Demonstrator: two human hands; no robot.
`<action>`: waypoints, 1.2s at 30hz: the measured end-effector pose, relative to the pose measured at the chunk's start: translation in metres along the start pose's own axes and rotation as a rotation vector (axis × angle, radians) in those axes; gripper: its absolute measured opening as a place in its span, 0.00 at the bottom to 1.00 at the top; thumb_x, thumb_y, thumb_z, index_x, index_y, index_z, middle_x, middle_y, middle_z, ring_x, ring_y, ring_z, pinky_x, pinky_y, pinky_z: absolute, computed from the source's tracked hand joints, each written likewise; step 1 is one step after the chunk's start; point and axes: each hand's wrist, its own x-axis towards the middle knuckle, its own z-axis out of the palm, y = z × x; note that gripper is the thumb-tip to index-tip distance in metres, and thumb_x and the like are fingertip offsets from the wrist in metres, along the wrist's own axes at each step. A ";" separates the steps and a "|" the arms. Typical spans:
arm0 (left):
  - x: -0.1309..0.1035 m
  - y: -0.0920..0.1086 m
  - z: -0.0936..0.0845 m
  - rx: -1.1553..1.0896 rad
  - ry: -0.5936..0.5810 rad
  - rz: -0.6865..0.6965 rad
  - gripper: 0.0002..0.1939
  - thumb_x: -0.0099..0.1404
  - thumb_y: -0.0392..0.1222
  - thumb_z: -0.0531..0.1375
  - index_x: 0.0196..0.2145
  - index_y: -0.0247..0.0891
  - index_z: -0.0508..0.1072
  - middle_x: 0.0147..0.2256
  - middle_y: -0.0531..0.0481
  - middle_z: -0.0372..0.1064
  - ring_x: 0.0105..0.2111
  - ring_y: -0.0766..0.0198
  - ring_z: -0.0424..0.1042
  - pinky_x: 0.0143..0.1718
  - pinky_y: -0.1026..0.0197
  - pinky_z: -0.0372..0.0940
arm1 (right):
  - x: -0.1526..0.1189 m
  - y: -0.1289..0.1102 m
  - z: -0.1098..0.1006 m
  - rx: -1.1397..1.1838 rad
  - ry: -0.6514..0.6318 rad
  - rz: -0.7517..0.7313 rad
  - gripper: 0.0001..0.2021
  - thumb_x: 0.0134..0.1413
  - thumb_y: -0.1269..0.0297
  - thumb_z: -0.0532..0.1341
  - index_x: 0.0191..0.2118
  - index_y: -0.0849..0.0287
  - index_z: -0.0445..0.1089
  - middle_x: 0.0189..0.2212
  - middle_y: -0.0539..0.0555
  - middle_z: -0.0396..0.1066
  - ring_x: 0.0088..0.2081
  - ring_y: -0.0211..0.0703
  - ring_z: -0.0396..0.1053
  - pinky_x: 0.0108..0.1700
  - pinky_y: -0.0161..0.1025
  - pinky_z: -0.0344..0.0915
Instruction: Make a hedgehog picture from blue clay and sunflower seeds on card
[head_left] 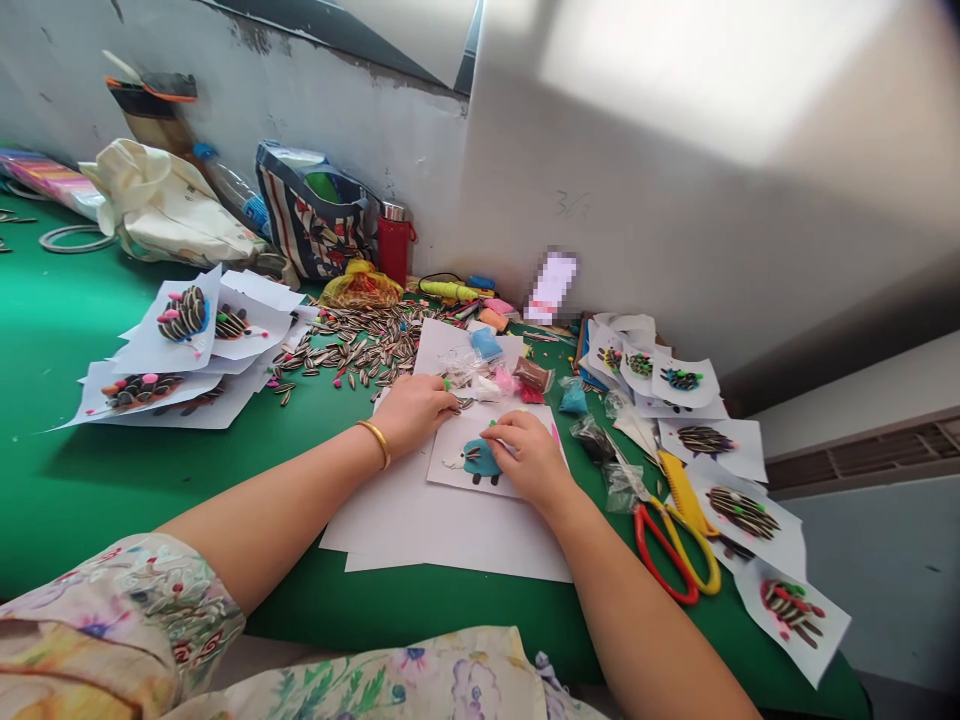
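Note:
A blue clay hedgehog (pixel 481 457) with a white snout, dark feet and a few striped seeds on its body lies on a small white card (pixel 442 478). Over its back end is my right hand (pixel 531 458), thumb and forefinger pinched together; what they hold is hidden. A green bit (pixel 493 425) shows beside those fingertips. My left hand (pixel 412 412), wearing a gold bangle (pixel 375 443), rests at the card's upper left corner. Its fingers are closed on a dark striped sunflower seed (pixel 455 409).
Loose sunflower seeds (pixel 367 340) spread behind my left hand. Clay packets (pixel 532 374) lie beyond the card. Red-and-yellow scissors (pixel 667 540) sit at right near finished hedgehog cards (pixel 739 510). More cards (pixel 180 350) are stacked left. A red bottle (pixel 393 245) stands by the wall.

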 end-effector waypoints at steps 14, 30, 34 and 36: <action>-0.002 0.007 0.006 0.097 0.028 0.023 0.07 0.69 0.39 0.55 0.38 0.40 0.74 0.37 0.46 0.71 0.42 0.54 0.68 0.41 0.52 0.57 | 0.000 0.010 -0.009 -0.137 -0.069 0.235 0.12 0.61 0.70 0.56 0.44 0.55 0.75 0.42 0.53 0.77 0.45 0.47 0.72 0.48 0.43 0.66; -0.005 -0.010 -0.008 -0.006 0.058 -0.030 0.10 0.68 0.40 0.56 0.39 0.43 0.78 0.41 0.46 0.73 0.44 0.53 0.68 0.45 0.51 0.57 | 0.000 0.017 -0.009 -0.114 -0.075 0.268 0.14 0.60 0.72 0.55 0.45 0.54 0.76 0.43 0.54 0.76 0.45 0.47 0.71 0.47 0.43 0.67; -0.005 -0.001 -0.009 -0.033 0.095 0.058 0.11 0.68 0.40 0.56 0.42 0.46 0.79 0.41 0.47 0.73 0.45 0.54 0.67 0.47 0.51 0.56 | 0.006 0.017 -0.006 -0.149 -0.092 0.227 0.14 0.62 0.69 0.57 0.48 0.52 0.75 0.41 0.54 0.75 0.43 0.47 0.71 0.44 0.41 0.66; -0.005 0.004 -0.007 -0.045 0.069 0.146 0.11 0.69 0.41 0.56 0.42 0.47 0.79 0.41 0.48 0.74 0.45 0.55 0.67 0.47 0.51 0.55 | 0.011 0.017 -0.002 -0.175 -0.105 0.179 0.14 0.62 0.67 0.58 0.50 0.51 0.76 0.39 0.54 0.74 0.42 0.46 0.70 0.43 0.41 0.66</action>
